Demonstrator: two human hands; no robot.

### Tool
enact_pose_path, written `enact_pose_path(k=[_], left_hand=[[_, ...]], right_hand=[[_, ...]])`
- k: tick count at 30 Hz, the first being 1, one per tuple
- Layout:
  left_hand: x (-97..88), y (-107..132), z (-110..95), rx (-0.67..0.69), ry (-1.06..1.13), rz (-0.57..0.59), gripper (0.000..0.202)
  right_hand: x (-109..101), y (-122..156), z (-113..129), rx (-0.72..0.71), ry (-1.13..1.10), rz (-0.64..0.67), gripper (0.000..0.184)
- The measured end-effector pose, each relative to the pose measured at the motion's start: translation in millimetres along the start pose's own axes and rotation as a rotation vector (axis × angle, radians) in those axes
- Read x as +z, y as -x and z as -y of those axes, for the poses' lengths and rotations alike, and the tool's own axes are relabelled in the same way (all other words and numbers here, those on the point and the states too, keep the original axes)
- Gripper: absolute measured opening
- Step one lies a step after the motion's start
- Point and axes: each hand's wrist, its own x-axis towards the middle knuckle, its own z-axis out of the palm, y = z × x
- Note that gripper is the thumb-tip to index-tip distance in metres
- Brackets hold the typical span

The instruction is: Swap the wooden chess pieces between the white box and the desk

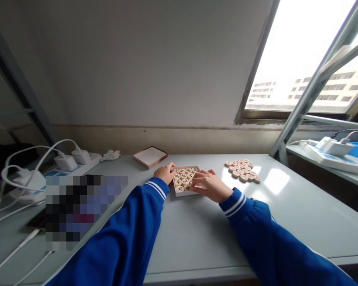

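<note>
- Our left hand rested against the left wall of the shallow box, fingers curled together and pinching nothing, apparently to steady the box on the table.
- Our right hand lay flat over the box's right side, fingers pressed together on the wooden discs packed inside (whether a fingertip gripped one, we could not tell).
- The discs in the box lay face up in tight rows, marked sides showing, so each could be read and fitted against its neighbours.
- A second cluster of loose discs lay flat on the table to the right, near the right hand but apart from the box.
- The box lid lay behind the left hand, well out of the way.
- A power strip with chargers and white cables occupied the far left; nothing stood between the hands and the loose discs.
</note>
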Motion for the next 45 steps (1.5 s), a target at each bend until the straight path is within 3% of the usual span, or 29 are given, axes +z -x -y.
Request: enact_pose_path(k=[4,7,10,13,17,21,24,27,30,33,37,39,42,45], left_hand=[[0.2,-2,2,-0.015,0.043,0.005,0.026],[-0.1,-3,2,-0.012,0.047,0.018,0.027],[-0.2,-4,3,-0.018,0.027,0.023,0.027],[0.5,-4,3,-0.012,0.028,0.017,0.027],[1.6,-5,4,0.001,0.041,0.023,0.027],[1.3,-6,4,0.003,0.046,0.029,0.027],[0.5,-5,4,-0.001,0.044,0.034,0.027],[0.5,-3,3,0.0,0.047,0.033,0.027],[1.3,-2,3,0.006,0.058,0.003,0.027],[1.7,-1,3,0.003,0.066,-0.003,0.026],[1.6,-2,2,-0.002,0.053,-0.001,0.026],[1.7,-3,2,-0.001,0.043,-0.007,0.026],[2.0,-3,2,0.009,0.04,-0.02,0.026],[2.1,-2,2,0.015,0.028,-0.022,0.026]], right_hand=[[-14,9,-44,0.192,0.067,-0.167,0.023],[-22,32,-104,0.505,0.243,-0.285,0.019],[-22,67,-163,0.794,0.351,-0.253,0.03],[-19,94,-201,0.827,0.325,-0.157,0.041],[-17,104,-217,0.75,0.282,-0.14,0.03],[-18,102,-213,0.792,0.304,-0.204,0.024],[-23,104,-212,0.794,0.191,-0.197,0.021],[-35,111,-213,0.843,0.087,-0.134,0.022],[-49,110,-203,0.832,-0.01,-0.192,0.031],[-53,91,-165,0.641,-0.201,-0.291,0.045],[-38,46,-84,0.303,-0.325,-0.107,0.041],[-28,25,-51,0.197,-0.292,-0.121,0.035],[-18,7,-26,0.18,-0.234,-0.07,0.032],[-11,6,-24,0.134,-0.229,0.048,0.03]])
